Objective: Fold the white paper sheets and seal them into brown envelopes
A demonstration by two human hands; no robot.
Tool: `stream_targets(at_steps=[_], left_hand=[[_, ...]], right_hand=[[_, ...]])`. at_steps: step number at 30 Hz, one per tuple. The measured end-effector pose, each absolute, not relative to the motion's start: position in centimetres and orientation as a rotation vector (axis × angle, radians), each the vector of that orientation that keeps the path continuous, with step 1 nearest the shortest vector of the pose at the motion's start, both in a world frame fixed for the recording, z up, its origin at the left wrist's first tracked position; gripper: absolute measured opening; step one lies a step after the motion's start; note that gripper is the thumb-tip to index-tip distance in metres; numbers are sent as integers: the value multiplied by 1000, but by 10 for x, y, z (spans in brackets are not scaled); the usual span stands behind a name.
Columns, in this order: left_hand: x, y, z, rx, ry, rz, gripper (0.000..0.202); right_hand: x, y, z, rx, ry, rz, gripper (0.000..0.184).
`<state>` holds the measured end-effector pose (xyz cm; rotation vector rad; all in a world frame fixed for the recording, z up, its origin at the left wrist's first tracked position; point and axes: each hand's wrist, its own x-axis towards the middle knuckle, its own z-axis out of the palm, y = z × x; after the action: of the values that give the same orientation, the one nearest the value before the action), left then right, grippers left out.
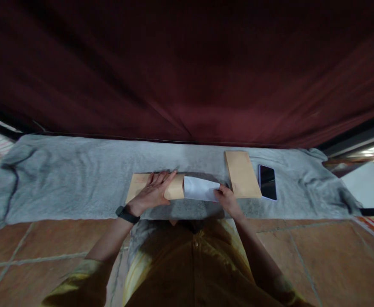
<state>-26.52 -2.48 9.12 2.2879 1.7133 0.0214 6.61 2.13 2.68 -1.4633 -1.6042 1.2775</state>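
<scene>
A brown paper envelope (175, 188) lies lengthwise on the grey cloth, with faint red print near its left end. My left hand (155, 189) rests flat on it, fingers spread. Out of the envelope's right end, or right against it, extends a folded white paper (200, 189); how far it reaches inside is hidden. My right hand (225, 198) pinches the paper's right end between thumb and fingers. Just beyond that hand lies a stack of brown envelopes (242, 174), set at a slant.
A smartphone (268, 182) with a dark screen lies to the right of the stack. The wrinkled grey cloth (78, 179) covers the narrow table. A dark red curtain (187, 85) hangs behind it. A white sheet-like object (370, 185) is at the far right.
</scene>
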Motion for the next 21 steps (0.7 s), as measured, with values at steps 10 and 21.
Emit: stream_targets(at_steps=[10,21], left_hand=[[-265,-24,90,2295,1705,13,119],[-267,-23,89,2323,1666,2,122]], right_hand=[[63,21,42,-1440,-1655,1396,13],[45,25,45,-1433,-1658,1369,19]])
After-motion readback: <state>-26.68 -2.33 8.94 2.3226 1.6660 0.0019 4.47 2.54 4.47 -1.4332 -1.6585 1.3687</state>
